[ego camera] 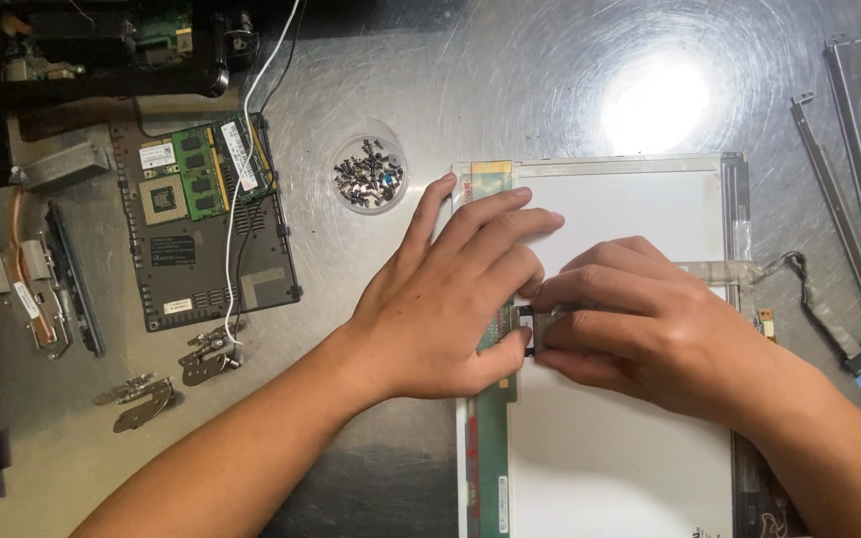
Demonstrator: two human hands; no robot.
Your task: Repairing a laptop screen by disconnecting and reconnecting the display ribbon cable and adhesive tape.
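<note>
Two hands, left hand (440,299) and right hand (640,324), pinch a small dark connector (524,321) between closed fingers on the flat white rectangular panel (620,448), over the scratched steel table (401,90).

A bare white screen panel (620,349) lies at four o'clock; small white labels (157,155) dot the circuit board (201,224) at ten o'clock

Brushed metal tabletop (470,80), shiny, with swirl scratches and a bright glare. A display panel (630,458) with a matt white back, thin metal frame and green circuit strip. A clear plastic dish (370,174) of dark metal screws. Dull grey metal hinges (142,399). A matt dark laptop board (206,224), probably plastic-backed.
</note>
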